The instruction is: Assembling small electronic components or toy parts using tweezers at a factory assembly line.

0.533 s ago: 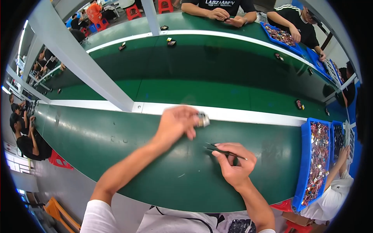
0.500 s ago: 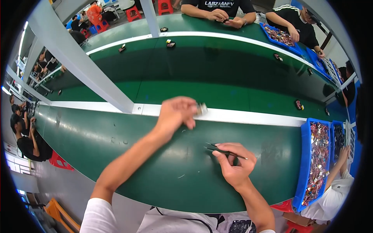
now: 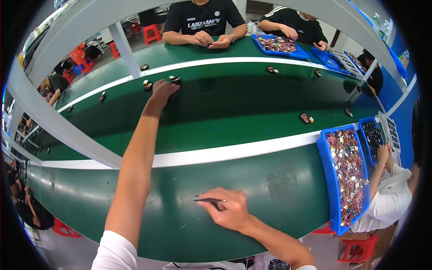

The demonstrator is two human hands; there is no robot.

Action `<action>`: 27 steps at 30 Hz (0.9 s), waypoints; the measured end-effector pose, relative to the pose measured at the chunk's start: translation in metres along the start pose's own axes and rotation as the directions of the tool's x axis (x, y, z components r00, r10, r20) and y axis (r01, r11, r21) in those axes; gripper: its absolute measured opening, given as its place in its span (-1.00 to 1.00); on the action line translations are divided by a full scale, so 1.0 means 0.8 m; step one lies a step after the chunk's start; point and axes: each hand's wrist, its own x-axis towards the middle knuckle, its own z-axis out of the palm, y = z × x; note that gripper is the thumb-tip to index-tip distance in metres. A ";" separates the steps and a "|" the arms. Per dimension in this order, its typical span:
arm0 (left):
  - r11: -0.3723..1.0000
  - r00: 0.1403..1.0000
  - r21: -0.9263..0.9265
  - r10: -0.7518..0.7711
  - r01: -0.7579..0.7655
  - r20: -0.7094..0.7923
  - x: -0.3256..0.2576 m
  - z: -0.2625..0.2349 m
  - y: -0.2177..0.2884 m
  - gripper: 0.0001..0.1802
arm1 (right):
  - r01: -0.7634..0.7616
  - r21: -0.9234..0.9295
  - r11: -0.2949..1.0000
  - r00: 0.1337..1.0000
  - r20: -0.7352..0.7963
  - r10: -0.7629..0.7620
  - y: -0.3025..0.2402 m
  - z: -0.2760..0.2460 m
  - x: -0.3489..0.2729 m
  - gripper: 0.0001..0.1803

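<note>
My left hand (image 3: pixel 164 91) reaches far out over the dark green belt (image 3: pixel 216 128). At its fingertips is a small dark part (image 3: pixel 176 80) with a pale end, and the fingers are bent round it. Just left of that lies another small dark part (image 3: pixel 147 84) with a white and yellow piece. My right hand (image 3: pixel 230 209) is closed on a pair of dark tweezers (image 3: pixel 210 200) above the near green worktop (image 3: pixel 180 234). The tweezers point left, with nothing visible between their tips.
A blue tray (image 3: pixel 334 198) full of small pink, white and metallic pieces stands at right. Beyond it sits a blue tray of black parts (image 3: pixel 372 137). A white rail (image 3: pixel 225 150) borders the belt, and a grey post (image 3: pixel 67 117) rises at left. Co-workers sit opposite and at right.
My left hand has moved from near the rail out to the far part of the belt with the small part. My right hand and the tweezers now appear lower and further left; the view has shifted.
</note>
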 end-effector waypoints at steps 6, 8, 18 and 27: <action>0.911 0.987 0.380 0.158 -0.162 0.041 0.002 -0.072 0.010 -0.81 | 0.056 0.075 0.996 0.998 0.035 -0.059 -0.003 0.014 -0.002 -0.85; 0.877 0.997 0.477 -0.021 0.052 -0.071 -0.039 -0.036 0.032 -0.80 | 0.081 0.066 0.995 0.996 0.025 -0.083 0.002 0.013 -0.004 -0.85; 0.752 0.945 0.653 -0.137 -0.096 0.297 -0.404 0.042 0.103 -0.84 | 0.062 0.038 0.997 0.998 0.030 -0.063 -0.004 0.011 -0.011 -0.86; 0.904 0.904 0.421 -0.118 -0.073 0.411 -0.505 0.028 0.063 -0.81 | -0.008 0.012 1.000 0.990 0.139 0.006 -0.009 0.015 -0.016 -0.78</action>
